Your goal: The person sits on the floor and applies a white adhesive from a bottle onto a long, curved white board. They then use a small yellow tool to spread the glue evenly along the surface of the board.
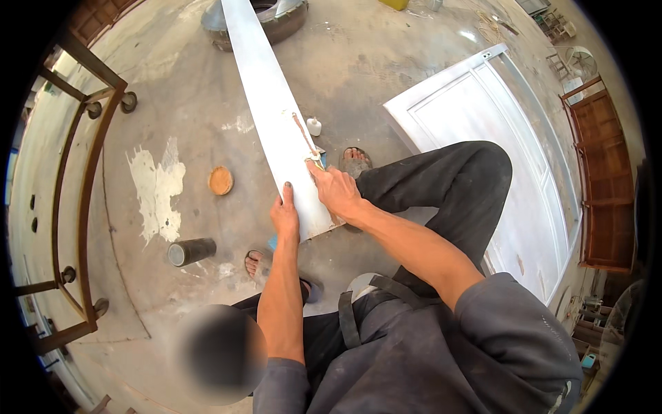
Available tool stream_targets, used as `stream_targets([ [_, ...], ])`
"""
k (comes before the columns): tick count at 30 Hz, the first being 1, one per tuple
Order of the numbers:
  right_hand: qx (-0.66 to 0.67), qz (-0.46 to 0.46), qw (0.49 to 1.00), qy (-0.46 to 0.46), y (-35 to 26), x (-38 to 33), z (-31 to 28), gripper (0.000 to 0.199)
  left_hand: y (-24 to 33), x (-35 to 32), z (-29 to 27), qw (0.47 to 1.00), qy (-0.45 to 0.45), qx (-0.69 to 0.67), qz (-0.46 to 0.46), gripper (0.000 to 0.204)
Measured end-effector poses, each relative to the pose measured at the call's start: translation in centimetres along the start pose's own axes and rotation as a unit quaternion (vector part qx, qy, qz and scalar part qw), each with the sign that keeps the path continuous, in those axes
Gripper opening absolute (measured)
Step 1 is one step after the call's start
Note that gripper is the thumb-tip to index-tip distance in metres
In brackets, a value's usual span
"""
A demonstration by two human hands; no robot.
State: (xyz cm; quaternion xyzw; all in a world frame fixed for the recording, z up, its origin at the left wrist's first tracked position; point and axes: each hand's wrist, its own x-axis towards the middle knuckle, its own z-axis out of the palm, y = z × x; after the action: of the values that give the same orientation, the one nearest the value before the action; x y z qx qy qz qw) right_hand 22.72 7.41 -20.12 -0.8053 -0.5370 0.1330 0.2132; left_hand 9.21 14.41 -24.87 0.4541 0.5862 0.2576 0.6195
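Observation:
A long white board (265, 103) runs away from me, its near end between my legs. My left hand (285, 215) is closed on its left edge, thumb on top and fingers mostly hidden below. On the right edge, my right hand (334, 190) pinches a small flat scraper (316, 161) smeared with pale paste; its grip is hidden by my fingers. The scraper touches the board at the near end of a brown, rough strip (302, 129) bordered by pale paste. A small white bottle (314, 126) stands on the floor just right of the board.
Left of the board are an orange-brown round lid (221, 181), a dark cylinder (192, 252) and a dried white spill (160, 186). A tyre (286, 26) lies under the far end. A wheeled metal frame (88, 200) stands left, a white panelled door (476, 103) right.

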Motion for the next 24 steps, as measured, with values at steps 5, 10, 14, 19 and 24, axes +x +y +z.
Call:
stream_targets([
  [5, -0.015, 0.020, 0.996, -0.085, -0.9, -2.2, -1.1, 0.049, 0.2, 0.3, -0.6, 1.000, 0.007, -0.011, -0.009, 0.064],
  [10, -0.010, -0.020, 1.000, 0.007, 0.7, 1.7, 0.2, 0.048, 0.2, 0.4, 0.3, 1.000, 0.011, 0.001, 0.008, 0.064],
  [14, -0.019, 0.013, 0.997, -0.072, -0.9, -0.7, -1.3, 0.050, -0.2, 0.4, -0.6, 1.000, 0.008, -0.006, 0.000, 0.064],
  [19, -0.002, -0.006, 1.000, 0.000, 0.0, 2.3, -0.3, 0.046, 0.6, 0.0, 0.1, 1.000, 0.014, 0.022, 0.005, 0.063],
  [24, -0.013, 0.010, 0.998, -0.068, -0.7, 0.0, -1.0, 0.046, -0.4, 0.6, -0.4, 1.000, 0.012, -0.008, -0.008, 0.063],
])
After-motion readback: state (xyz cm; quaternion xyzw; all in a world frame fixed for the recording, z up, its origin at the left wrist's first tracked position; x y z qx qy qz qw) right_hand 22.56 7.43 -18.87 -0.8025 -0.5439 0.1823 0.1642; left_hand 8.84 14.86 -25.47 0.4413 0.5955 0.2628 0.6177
